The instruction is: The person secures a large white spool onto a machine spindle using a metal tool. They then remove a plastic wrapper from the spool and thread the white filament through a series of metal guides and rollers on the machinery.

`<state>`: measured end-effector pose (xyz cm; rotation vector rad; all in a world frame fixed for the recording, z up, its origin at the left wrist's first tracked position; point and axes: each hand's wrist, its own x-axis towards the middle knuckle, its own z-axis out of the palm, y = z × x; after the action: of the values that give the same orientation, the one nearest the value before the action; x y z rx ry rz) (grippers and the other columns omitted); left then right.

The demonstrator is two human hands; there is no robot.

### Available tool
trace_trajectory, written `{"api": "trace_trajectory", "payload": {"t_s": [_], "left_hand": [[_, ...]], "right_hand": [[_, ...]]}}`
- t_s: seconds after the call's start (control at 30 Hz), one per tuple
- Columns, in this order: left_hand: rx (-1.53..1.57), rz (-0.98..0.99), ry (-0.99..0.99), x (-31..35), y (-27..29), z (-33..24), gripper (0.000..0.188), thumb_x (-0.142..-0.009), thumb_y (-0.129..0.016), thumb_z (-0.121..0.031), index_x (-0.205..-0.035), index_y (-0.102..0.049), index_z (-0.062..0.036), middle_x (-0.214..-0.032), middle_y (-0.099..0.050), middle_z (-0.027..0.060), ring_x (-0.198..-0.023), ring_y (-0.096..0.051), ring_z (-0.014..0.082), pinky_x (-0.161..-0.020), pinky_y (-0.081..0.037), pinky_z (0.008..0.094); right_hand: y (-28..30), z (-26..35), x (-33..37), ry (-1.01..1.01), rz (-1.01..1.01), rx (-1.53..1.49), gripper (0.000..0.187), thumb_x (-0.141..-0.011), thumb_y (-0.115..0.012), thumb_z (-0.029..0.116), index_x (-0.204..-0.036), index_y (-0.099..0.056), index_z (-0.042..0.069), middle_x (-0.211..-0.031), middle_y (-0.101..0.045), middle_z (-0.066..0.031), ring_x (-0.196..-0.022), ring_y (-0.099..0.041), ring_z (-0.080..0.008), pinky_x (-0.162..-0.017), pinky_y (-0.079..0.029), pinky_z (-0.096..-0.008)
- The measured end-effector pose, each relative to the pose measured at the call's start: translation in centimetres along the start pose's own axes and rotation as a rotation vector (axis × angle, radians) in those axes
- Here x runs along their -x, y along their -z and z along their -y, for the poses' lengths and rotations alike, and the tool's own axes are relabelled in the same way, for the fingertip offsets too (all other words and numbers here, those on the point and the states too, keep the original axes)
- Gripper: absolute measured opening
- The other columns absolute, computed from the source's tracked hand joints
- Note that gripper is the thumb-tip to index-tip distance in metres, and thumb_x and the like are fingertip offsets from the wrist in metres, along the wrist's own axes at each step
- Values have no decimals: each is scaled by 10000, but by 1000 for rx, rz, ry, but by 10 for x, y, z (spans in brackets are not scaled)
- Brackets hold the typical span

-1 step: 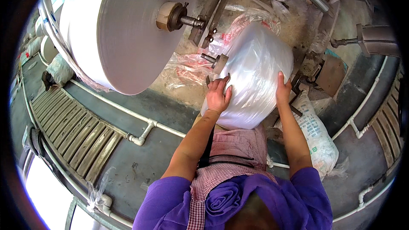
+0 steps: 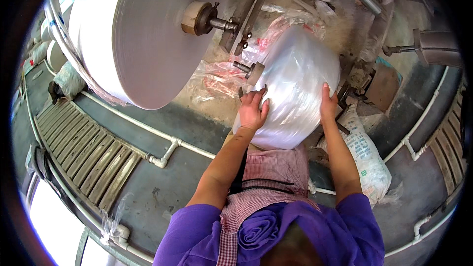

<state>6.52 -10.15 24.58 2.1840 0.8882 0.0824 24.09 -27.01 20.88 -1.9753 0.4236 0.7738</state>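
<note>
A wide roll of shiny clear plastic film lies in front of my body, its near side against my checked apron. My left hand grips its left end, fingers curled over the edge beside small dark metal pieces. My right hand clasps the right end, thumb up along the film and the other fingers mostly hidden. A metal shaft with a round collar sticks out of the roll's left end, just beyond my left hand.
A much larger white roll on a spindle stands at upper left. Crumpled red-and-clear film lies on the floor. A stuffed printed sack sits at right. White pipes and slatted grating run at left.
</note>
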Motion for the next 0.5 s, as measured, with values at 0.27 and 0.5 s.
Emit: {"api": "trace_trajectory", "payload": {"t_s": [0.27, 0.5], "left_hand": [[93, -2, 25, 3, 0, 7, 322, -815, -536, -194, -1084, -558, -19, -1021, -562, 167, -930, -521, 354, -826, -425, 391], [77, 10, 61, 3, -1, 7, 373, -850, -480, -249, -1121, -511, 5, -1013, -541, 208, -945, -505, 374, -832, -414, 403]], "right_hand": [[-3, 19, 4, -150, 4, 74, 789, -791, -565, 541, -1254, -380, -71, -1227, -471, -214, -1090, -496, -295, -909, -391, -347], [-4, -6, -22, -185, 36, 108, 943, -768, -558, 584, -1318, -251, -117, -1349, -315, -275, -1258, -332, -332, -1011, -295, -357]]}}
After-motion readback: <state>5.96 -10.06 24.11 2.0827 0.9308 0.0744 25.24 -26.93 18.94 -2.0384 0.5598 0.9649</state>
